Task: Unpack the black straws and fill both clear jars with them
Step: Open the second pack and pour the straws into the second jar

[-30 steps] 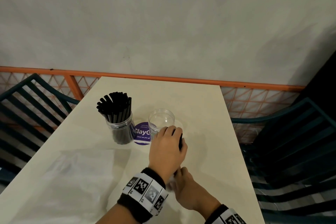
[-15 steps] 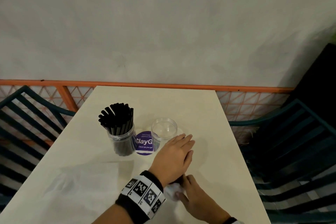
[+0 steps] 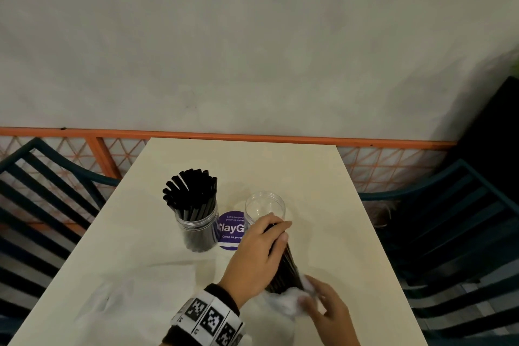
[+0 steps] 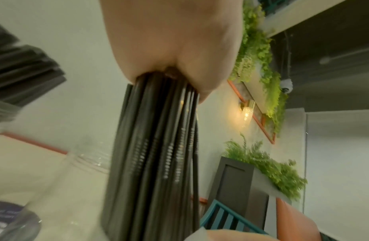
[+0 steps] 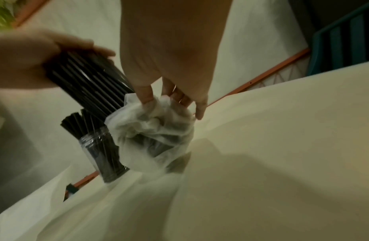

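One purple sticker (image 3: 230, 230) reading "ClayG" lies between both jars (image 3: 196, 229).

The left hand (image 3: 257, 257), flat with fingers stretched half a second ago, now curls its grip round the bundle of black straws (image 3: 283, 270) and lifts it off the surface (image 3: 351, 233), while the right hand (image 3: 327, 310) pinches the white wrapper (image 3: 286, 302) at the bundle's lower end.
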`<act>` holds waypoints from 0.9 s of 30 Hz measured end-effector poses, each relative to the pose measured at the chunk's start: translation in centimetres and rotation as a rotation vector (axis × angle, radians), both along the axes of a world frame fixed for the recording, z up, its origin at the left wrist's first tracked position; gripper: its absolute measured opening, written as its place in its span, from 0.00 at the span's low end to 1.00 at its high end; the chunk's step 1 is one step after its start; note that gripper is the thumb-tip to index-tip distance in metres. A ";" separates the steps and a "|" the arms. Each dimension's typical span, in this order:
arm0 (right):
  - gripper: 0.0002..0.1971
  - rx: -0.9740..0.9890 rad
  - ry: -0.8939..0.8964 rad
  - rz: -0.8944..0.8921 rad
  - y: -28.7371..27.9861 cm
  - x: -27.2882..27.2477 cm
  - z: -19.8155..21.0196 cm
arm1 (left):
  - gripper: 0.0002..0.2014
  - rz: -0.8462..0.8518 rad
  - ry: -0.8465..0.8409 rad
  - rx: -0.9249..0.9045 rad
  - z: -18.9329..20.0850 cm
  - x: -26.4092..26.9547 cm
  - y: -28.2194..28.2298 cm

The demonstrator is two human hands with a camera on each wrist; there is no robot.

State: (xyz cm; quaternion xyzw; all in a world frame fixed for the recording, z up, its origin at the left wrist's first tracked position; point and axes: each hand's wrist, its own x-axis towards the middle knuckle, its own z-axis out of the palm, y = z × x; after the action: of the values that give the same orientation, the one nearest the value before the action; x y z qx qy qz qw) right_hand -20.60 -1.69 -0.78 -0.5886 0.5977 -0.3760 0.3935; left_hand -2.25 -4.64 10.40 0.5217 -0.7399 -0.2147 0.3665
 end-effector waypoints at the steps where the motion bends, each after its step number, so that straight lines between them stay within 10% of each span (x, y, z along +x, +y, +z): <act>1: 0.19 -0.052 0.031 -0.016 0.1 -0.2 1.1 | 0.20 0.011 0.058 0.036 0.0 0.5 0.0; 12: 0.15 -0.683 0.657 -0.098 -6.5 -4.0 13.4 | 0.30 -0.031 -0.035 0.130 2.2 1.5 -4.3; 19: 0.18 -0.870 0.893 0.030 -12.5 -1.8 17.1 | 0.65 0.085 -0.207 0.172 -1.0 1.3 -8.9; 27: 0.14 -0.957 1.067 0.169 -14.9 1.1 17.1 | 0.50 0.194 0.062 0.112 -5.6 1.6 -10.6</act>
State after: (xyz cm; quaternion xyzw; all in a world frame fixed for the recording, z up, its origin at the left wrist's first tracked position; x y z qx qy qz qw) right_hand -19.46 -16.56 16.29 -0.8442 0.4307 -0.2259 -0.2253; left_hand -0.66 -15.20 4.82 0.6036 -0.6612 -0.2353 0.3783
